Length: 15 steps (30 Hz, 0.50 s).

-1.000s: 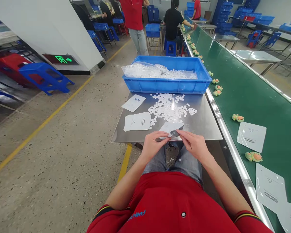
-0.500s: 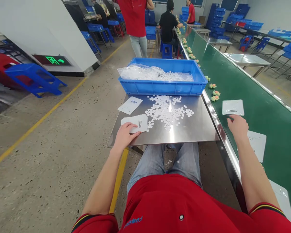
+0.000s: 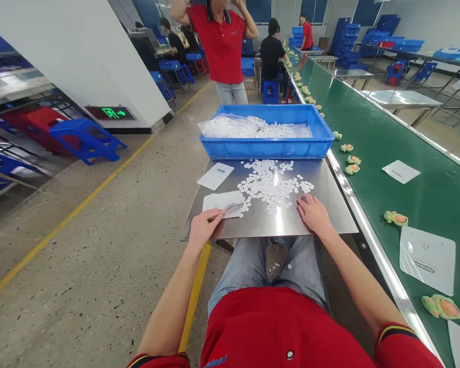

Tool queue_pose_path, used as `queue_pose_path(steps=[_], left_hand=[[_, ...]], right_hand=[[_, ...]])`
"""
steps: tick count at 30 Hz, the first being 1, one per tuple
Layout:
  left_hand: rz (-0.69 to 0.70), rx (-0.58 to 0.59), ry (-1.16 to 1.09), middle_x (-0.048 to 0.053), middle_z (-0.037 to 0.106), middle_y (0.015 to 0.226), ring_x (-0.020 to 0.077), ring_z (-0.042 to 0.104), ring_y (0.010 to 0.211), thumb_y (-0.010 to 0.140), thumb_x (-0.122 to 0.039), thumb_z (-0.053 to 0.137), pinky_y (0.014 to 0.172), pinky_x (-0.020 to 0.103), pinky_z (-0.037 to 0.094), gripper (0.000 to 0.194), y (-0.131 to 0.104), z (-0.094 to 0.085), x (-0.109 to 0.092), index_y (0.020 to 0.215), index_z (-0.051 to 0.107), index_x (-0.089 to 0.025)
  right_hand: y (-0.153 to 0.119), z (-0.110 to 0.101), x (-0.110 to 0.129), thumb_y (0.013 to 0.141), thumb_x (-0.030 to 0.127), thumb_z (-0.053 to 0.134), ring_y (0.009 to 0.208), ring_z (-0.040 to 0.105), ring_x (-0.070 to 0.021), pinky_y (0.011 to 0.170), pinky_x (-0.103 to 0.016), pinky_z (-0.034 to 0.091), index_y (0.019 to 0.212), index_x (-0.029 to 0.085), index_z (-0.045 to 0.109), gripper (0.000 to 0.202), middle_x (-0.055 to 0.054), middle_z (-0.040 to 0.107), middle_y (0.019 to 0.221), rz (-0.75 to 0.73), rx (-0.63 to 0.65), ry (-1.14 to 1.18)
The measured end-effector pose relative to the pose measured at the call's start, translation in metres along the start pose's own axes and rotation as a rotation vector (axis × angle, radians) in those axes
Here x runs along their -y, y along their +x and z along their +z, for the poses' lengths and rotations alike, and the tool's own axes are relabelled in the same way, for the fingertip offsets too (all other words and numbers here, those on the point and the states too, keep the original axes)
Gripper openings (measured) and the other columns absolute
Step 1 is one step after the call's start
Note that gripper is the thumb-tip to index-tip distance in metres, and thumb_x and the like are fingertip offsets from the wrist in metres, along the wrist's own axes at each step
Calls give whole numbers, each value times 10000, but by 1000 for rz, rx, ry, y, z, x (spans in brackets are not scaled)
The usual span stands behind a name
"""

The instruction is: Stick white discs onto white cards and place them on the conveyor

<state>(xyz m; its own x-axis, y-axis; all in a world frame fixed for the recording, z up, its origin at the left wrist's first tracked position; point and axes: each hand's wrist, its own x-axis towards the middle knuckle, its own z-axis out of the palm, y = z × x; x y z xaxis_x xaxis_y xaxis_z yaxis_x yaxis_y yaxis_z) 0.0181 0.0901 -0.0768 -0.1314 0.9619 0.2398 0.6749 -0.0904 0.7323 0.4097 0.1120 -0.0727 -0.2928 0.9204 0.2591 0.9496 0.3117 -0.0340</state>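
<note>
A stack of flat white plastic bags (image 3: 210, 201) with printed marks lies at the left of the metal table (image 3: 249, 225). My left hand (image 3: 202, 227) is closed in a pinch on the lifted edge of the top plastic bag (image 3: 233, 207). Many small white round discs (image 3: 267, 181) are scattered over the middle of the table. Beside their right edge, my right hand (image 3: 313, 213) rests on the tabletop, fingers stretched toward the discs. Its fingertips are partly hidden, and I see nothing held there. Another white bag (image 3: 215, 176) lies farther back.
Behind the discs stands a blue crate (image 3: 268, 148) with a clear bag (image 3: 230, 125) of white discs. On my right, the green conveyor belt (image 3: 371, 128) carries flat white bags (image 3: 427, 260) and small green plush figures (image 3: 440, 306). A person in red (image 3: 222, 46) stands beyond the crate.
My right hand has left the conveyor and moved left to the table beside the discs. My left hand has lifted a bag's edge. Items on the belt have shifted.
</note>
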Motion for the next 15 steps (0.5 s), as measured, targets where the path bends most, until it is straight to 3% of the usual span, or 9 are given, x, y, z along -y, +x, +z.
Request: queue_pose_path(steps=[4,7,9,12,15], left_hand=[[-193,31,-122,78,823,969,333,758,942,715,-576,708,867,411,604,383,1,-10,5,833,823,-230],[-234,-70,-106,47,817,883,337,749,929,682,-532,721,870,430,609,336,5,-16,12,781,801,-221],[-228,-165,-121,48,817,923,329,744,967,685,-503,728,927,447,599,328,7,-19,9,811,800,-208],[-183,-284,-172,54,816,934,295,748,948,682,-468,772,935,430,604,315,-3,-20,-17,852,809,-206],[-62,-225,-217,49,809,843,257,757,839,662,-445,809,884,388,620,252,-20,-9,-60,766,809,-215]], right_hand=[[-58,1,-6,1012,386,555,1073,627,-285,895,-405,515,1276,212,710,353,-148,679,1242,-65,-125,20],[-93,0,4,974,410,649,1123,649,-272,943,-398,527,1256,211,723,353,-140,705,1246,-85,-175,51],[-104,-1,11,976,315,663,1061,689,-227,904,-351,538,1168,222,760,234,-101,752,1173,-100,-233,54],[-108,-9,19,991,185,622,895,729,-165,799,-289,548,1002,239,797,183,-30,797,999,-120,-388,84],[-94,-26,31,1001,210,614,832,749,-148,784,-267,581,956,248,811,206,-21,803,944,-57,-561,270]])
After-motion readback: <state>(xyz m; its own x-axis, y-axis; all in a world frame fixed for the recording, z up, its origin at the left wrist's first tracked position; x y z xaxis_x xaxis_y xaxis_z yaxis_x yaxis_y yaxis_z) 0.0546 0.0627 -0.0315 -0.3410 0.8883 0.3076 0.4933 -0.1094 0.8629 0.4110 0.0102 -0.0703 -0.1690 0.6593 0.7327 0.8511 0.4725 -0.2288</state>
